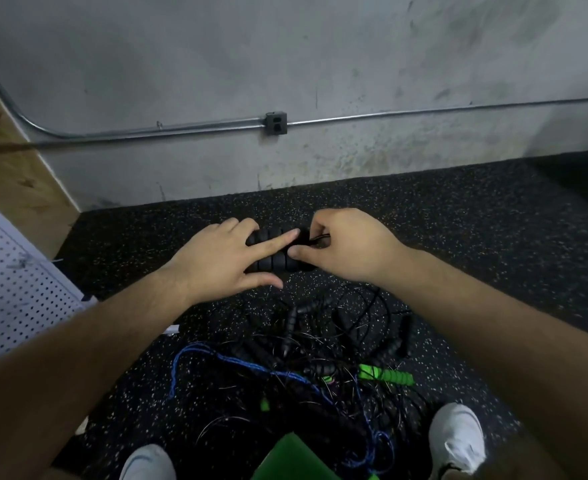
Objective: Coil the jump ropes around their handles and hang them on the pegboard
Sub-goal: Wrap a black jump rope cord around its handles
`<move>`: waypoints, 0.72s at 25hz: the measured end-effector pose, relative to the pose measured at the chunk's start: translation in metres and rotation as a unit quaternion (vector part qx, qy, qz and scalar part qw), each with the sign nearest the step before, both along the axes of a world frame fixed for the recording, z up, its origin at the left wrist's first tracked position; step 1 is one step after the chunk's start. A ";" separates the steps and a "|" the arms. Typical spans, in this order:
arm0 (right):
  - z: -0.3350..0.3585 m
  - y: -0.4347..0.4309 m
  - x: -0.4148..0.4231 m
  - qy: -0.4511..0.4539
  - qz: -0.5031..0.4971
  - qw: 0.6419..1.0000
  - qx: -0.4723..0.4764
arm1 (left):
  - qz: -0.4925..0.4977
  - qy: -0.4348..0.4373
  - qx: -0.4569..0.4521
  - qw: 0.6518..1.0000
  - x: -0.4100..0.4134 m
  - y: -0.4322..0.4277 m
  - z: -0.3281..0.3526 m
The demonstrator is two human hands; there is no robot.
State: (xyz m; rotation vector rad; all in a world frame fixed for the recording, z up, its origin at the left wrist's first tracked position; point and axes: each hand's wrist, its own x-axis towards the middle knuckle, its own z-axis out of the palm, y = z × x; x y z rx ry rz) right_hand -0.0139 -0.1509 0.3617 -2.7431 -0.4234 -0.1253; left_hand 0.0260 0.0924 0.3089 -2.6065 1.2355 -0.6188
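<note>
1. Your left hand grips a pair of black ribbed handles held side by side above the floor. Its forefinger lies straight across them and its thumb sticks out below.
2. Your right hand pinches the thin black cord between thumb and curled fingers, right at the handles' end.
3. I judge that you are at the start of coiling this rope. No clear wraps show on the handles, though your hands hide part of them.
4. Much is left. A tangle of ropes lies on the floor between your feet, among them a blue braided rope, a green handle and several more black handles, all loose and crossed over each other.
5. The pegboard stands at your left, near the tangle. The pair in your hands is not yet hung there.
</note>
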 end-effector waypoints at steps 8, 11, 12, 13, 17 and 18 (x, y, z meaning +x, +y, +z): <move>-0.001 0.007 -0.017 0.058 0.058 0.996 -0.040 | 0.051 0.030 -0.048 0.997 0.003 0.019 -0.010; -0.002 0.011 -0.024 0.007 0.060 0.992 -0.111 | 0.039 0.021 -0.034 0.998 -0.001 0.022 -0.014; 0.000 0.013 -0.025 -0.033 0.070 0.990 -0.120 | 0.032 0.018 -0.037 0.999 -0.004 0.020 -0.014; 0.003 0.013 -0.024 -0.066 0.084 0.987 -0.118 | 0.022 0.016 -0.041 0.999 -0.006 0.019 -0.013; 0.014 -0.006 -0.008 -0.061 0.085 0.993 -0.048 | -0.037 0.029 -0.047 0.998 -0.018 0.015 -0.006; 0.011 -0.012 -0.002 -0.023 0.076 0.997 0.006 | -0.053 0.035 -0.054 0.997 -0.023 0.013 -0.006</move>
